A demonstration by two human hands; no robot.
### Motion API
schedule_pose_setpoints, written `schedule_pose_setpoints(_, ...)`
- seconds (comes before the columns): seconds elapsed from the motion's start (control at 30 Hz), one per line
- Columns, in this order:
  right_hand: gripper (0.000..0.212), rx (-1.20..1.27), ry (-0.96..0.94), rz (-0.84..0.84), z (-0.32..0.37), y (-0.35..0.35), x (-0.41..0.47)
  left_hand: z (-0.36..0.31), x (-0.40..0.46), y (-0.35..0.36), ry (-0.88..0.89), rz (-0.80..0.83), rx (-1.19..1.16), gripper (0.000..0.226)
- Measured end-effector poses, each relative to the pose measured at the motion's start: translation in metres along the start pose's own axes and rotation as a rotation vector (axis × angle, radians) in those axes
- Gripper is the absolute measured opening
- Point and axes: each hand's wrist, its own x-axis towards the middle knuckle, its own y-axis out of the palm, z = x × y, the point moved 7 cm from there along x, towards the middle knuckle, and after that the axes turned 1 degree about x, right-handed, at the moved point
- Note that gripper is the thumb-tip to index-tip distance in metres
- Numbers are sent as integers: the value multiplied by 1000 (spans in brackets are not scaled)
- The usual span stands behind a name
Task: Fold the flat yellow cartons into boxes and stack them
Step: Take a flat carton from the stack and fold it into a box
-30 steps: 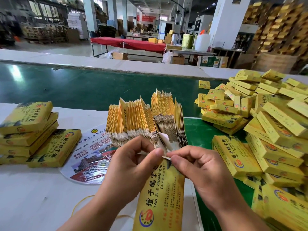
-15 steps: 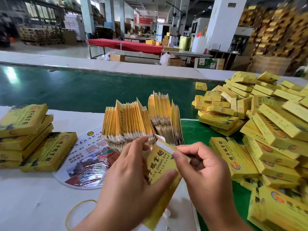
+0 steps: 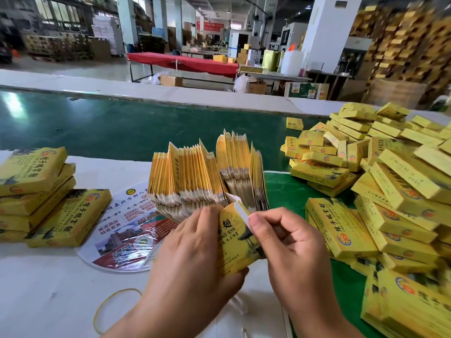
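Left hand [image 3: 192, 254] and right hand [image 3: 290, 242] gripping half-opened yellow carton [image 3: 235, 242], white flap edge raised, black lettering

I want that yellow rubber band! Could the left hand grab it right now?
Probably not yet: the left hand grips the carton. The rubber band lies uncovered on the table nearby.

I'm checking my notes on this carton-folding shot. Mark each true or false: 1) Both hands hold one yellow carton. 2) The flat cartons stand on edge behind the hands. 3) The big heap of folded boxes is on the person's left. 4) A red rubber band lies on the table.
1) True: the left hand and right hand grip the yellow carton.
2) True: the flat cartons stand on edge.
3) False: the big heap of folded boxes is on the right; a small stack is on the left.
4) False: the rubber band is yellow.
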Motion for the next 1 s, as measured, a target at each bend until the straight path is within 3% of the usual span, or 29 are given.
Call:
schedule_pose_setpoints(0.23, 25, 23, 15, -42, -1, -10, 2, -3, 1, 2, 26, 46, -29, 74)
schedule_pose_setpoints(0.53, 15, -117, -95, -18, 5, -6, 2, -3, 1, 4, 46, -3, 60, 79)
schedule_pose_setpoints(0.77, 28, -319, -347, 81, 25, 5, -6, 2, 0, 2, 20, -5, -69, 70)
schedule_pose_setpoints(1.0, 38, -305, -238, 189, 15, 19, -9, 14, 1, 0, -65, -30, -152, 71)
